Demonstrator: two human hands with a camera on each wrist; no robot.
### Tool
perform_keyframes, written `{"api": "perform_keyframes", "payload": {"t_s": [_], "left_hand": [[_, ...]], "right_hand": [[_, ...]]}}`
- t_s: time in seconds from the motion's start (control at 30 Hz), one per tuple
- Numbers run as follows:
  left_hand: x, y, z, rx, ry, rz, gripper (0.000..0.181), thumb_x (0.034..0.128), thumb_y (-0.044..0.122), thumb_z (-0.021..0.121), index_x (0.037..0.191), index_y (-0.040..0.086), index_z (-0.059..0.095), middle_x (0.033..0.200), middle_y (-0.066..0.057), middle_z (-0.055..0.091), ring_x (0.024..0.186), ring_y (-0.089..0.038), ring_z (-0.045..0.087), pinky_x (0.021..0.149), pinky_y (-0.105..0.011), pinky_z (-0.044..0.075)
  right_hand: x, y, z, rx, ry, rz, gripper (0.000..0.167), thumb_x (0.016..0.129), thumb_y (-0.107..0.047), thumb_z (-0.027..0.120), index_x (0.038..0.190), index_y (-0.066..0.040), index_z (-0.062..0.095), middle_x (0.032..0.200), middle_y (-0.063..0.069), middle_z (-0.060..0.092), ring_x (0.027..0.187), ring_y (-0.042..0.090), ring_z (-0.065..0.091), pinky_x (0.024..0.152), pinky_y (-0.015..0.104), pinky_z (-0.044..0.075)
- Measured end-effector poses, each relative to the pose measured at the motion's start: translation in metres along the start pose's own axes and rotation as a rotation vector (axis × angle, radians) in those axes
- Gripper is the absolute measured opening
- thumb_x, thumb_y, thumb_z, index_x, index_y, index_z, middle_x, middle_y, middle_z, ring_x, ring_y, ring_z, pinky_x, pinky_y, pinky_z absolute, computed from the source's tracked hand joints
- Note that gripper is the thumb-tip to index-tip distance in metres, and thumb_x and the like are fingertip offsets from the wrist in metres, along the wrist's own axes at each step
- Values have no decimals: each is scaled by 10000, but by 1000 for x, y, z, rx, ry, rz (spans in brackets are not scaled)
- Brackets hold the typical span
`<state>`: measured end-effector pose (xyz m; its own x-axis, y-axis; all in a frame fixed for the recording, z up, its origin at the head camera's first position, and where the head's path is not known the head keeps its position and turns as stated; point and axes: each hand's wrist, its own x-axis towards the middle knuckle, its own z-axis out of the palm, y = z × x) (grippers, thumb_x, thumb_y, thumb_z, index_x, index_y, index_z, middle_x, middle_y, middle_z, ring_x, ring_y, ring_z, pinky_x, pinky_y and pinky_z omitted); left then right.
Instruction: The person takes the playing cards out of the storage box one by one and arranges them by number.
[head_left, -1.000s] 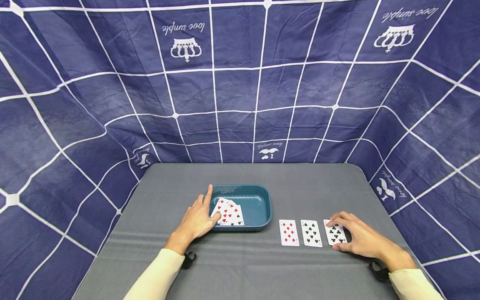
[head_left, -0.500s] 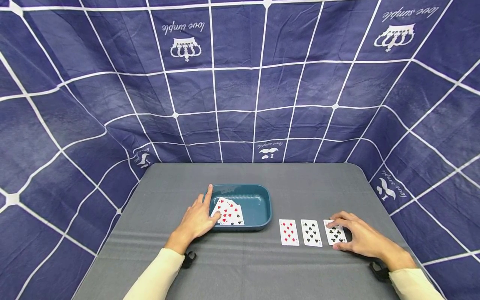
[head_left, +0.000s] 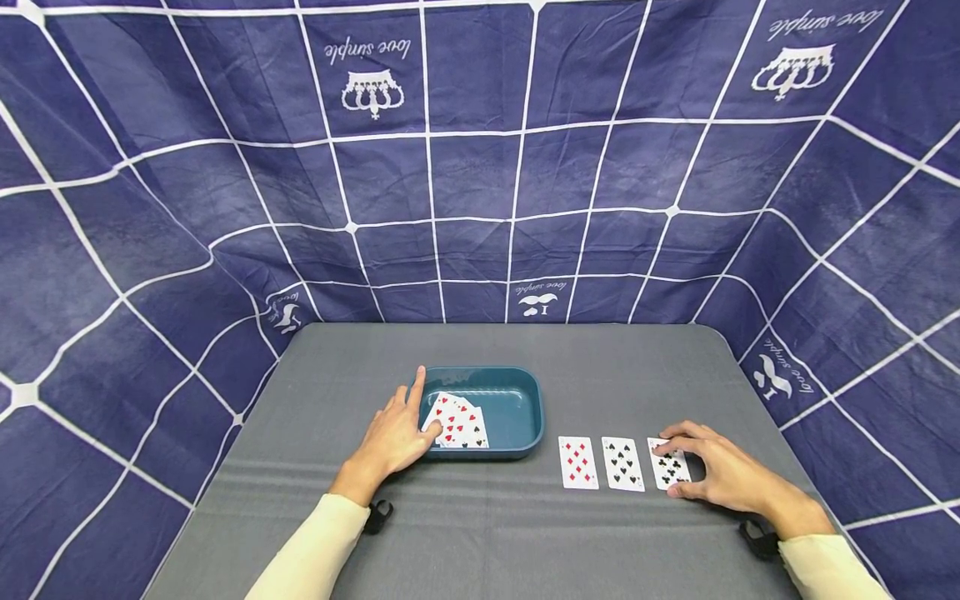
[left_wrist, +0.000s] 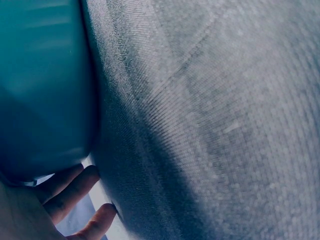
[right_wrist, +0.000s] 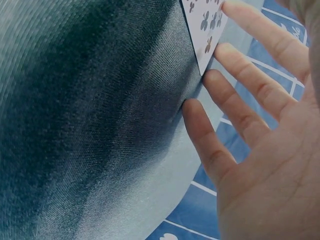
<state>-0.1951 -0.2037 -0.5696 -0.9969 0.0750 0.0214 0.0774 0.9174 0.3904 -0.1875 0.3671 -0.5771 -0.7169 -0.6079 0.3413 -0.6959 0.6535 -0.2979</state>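
Observation:
In the head view my left hand (head_left: 393, 432) holds the left side of a teal rectangular tray (head_left: 517, 452), its thumb over the rim and its index finger stretched along the edge. Overlapping playing cards (head_left: 459, 429), a hearts card on top, lie inside by the thumb. My right hand (head_left: 723, 471) is over a clubs playing card (head_left: 670, 471), with forefinger at its upper edge and thumb at its lower edge. That card lies flat on the table; its right part is partly hidden. In the right wrist view the other fingers are spread beside the card's corner.
Left of the clubs card lie a spades card (head_left: 622, 464) and a diamonds card (head_left: 578, 463), face up in a row. Grey cloth covers the table (head_left: 480, 533). A blue checked curtain (head_left: 480, 183) stands round the back and sides.

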Motion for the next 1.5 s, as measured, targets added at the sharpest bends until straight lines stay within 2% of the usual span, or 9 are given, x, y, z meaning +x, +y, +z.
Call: {"api": "perform_keyframes", "payload": {"t_s": [0.2,0.37,0.47,0.57,0.63,0.8,1.1,1.27,1.5], "left_hand": [[1,1,-3,-4,5,4,1071,1049,460,695,1899,185,104,1654,-308,570,1513,-508,623,1180,-746,515],[1,2,-5,-5,8,2,1065,1045,468,690,1898,177,121,1642,-301,577,1511,-502,624,1179,-737,516],[1,1,-5,0,10,2,1064,1042,475,685,1897,175,126,1627,-292,589,1496,-489,632,1174,-733,520],[2,1,-4,3,8,5,1065,1048,486,672,1900,189,105,1627,-286,589,1494,-484,631,1177,-728,522],[2,1,-3,3,8,7,1060,1056,493,664,1901,196,97,1636,-290,581,1504,-489,624,1185,-733,519],[0,3,-1,-16,-3,5,1042,1075,494,668,1898,180,113,1675,-315,549,1540,-516,599,1209,-758,496],[0,3,-1,-20,11,5,1015,1090,515,653,1896,174,138,1651,-305,570,1498,-502,624,1179,-740,516],[-2,3,-1,-26,14,-1,994,1113,542,647,1894,169,158,1647,-302,575,1510,-503,620,1190,-750,508],[-5,5,-3,-29,8,-10,995,1129,564,655,1891,155,163,1672,-320,552,1505,-526,623,1202,-760,501]], "right_hand": [[3,0,-1,8,15,-17,586,703,-371,1123,1222,-295,860,1304,25,767,1186,243,742,1123,99,405],[5,-2,-3,-22,4,-15,578,711,-370,1119,1224,-297,862,1305,-1,769,1178,243,747,1109,129,437],[8,-5,-5,-43,-9,1,553,735,-394,1110,1220,-301,862,1298,-22,780,1164,232,759,1065,230,527],[13,-8,-9,-54,-24,26,523,773,-431,1090,1221,-286,862,1279,-28,790,1153,237,772,998,419,611],[17,-11,-11,-69,-32,50,497,803,-446,1072,1222,-273,868,1273,-38,794,1153,244,782,981,496,635],[29,-19,-13,-117,-38,99,414,881,-425,1028,1233,-262,884,1282,-70,783,1172,249,787,983,539,653],[67,-42,-11,-138,0,11,305,926,-266,997,1205,-250,875,1275,-64,780,1164,247,771,931,554,639],[92,-60,-6,-138,-26,-9,276,967,-271,969,1223,-270,866,1295,-80,772,1194,227,755,947,548,620],[134,-85,1,-120,-72,-90,303,996,-274,950,1283,-238,858,1331,-47,766,1213,219,744,983,511,609]]}}
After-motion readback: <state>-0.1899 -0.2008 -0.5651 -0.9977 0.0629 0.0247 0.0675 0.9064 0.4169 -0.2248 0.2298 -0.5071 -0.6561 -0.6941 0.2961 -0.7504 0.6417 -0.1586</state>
